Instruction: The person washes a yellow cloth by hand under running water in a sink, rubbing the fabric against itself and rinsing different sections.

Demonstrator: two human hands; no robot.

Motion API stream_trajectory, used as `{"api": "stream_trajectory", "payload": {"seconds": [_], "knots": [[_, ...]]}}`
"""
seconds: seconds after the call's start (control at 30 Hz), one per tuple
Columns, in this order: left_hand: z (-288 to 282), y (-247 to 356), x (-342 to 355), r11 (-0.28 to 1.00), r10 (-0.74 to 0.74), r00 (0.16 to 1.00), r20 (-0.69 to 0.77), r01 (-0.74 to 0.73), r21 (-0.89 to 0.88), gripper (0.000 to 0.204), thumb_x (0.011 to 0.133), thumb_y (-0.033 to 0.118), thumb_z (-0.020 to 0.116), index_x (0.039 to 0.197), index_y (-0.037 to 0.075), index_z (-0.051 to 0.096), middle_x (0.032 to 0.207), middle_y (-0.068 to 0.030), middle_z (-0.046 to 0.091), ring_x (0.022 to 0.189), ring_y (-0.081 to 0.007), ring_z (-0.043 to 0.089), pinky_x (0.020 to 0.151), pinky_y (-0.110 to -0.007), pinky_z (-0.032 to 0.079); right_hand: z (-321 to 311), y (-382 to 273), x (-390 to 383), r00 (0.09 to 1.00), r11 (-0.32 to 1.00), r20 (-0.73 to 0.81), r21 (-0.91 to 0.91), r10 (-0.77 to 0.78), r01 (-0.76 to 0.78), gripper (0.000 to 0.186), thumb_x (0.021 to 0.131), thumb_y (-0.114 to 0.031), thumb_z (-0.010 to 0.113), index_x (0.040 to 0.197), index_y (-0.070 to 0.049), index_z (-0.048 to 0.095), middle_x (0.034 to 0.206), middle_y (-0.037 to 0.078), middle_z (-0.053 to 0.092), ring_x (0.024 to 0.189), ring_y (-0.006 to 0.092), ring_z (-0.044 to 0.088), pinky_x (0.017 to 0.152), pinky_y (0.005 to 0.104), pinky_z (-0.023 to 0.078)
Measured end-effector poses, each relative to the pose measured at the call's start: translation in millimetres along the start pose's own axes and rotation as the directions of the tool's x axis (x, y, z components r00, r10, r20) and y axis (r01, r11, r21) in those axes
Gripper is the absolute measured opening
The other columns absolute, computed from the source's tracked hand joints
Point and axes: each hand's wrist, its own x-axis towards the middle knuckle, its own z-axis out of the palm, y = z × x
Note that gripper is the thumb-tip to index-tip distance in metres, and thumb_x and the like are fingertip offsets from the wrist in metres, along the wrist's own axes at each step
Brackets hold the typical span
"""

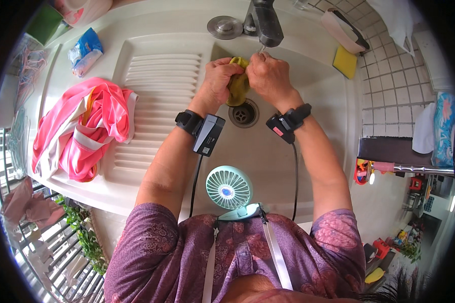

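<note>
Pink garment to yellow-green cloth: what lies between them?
In the head view, the ribbed washboard lies between the pink garment and the yellow-green cloth, with the left hand at the cloth's end.

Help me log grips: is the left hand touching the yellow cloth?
Touching: the head view shows the left hand gripping the yellow cloth near its top.

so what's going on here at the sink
A person is working with a small yellow-green cloth over the sink basin, just beyond the drain and near the dark faucet. The left hand grips one side; the right hand is closed at the other and appears to hold it too. A pink-and-white garment lies bunched to the left, by the ribbed washboard.
</note>
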Motion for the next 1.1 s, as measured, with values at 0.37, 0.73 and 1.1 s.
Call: {"api": "stream_trajectory", "payload": {"seconds": [0.37, 0.73, 1.1], "knots": [[-5.9, -1.8, 5.9, 0.982, 0.021, 1.000, 0.008, -0.019, -0.189, 0.014, 0.070, -0.007, 0.049, 0.082, -0.005, 0.056, 0.080, -0.0112, 0.060, 0.071, -0.0206, 0.060, 0.065, -0.032, 0.051, 13.5, 22.4, -16.4, 0.915, 0.726, 0.234, 0.557, 0.329, -0.403, 0.014, 0.081, -0.012, 0.055, 0.080, 0.001, 0.057, 0.066, 0.014, 0.058, 0.059, 0.0237, 0.056, 0.057, 0.0316, 0.045], [-4.3, -1.0, 2.7, 1.000, 0.017, 1.000, -0.009, -0.017, -0.001, 0.014, 0.071, -0.005, 0.050, 0.083, -0.003, 0.057, 0.081, -0.0093, 0.060, 0.071, -0.0188, 0.060, 0.066, -0.030, 0.049, 1.2, 9.9, -8.4, 0.996, 0.969, 0.078, 0.244, -0.049, 0.029, 0.003, 0.074, -0.004, 0.055, 0.076, -0.001, 0.054, 0.074, 0.014, 0.059, 0.068, 0.0328, 0.058, 0.059, 0.0390, 0.047], [-1.1, -1.4, 2.8, 0.991, -0.010, 1.000, -0.004, 0.009, -0.131, 0.011, 0.068, -0.008, 0.052, 0.077, -0.007, 0.058, 0.076, -0.0128, 0.059, 0.064, -0.0209, 0.060, 0.059, -0.032, 0.051, 14.8, 24.3, -12.6, 0.983, 0.920, -0.039, 0.361, 0.177, -0.151, 0.004, 0.076, -0.006, 0.054, 0.077, -0.002, 0.054, 0.070, 0.014, 0.058, 0.067, 0.0334, 0.058, 0.057, 0.0396, 0.048]]}}
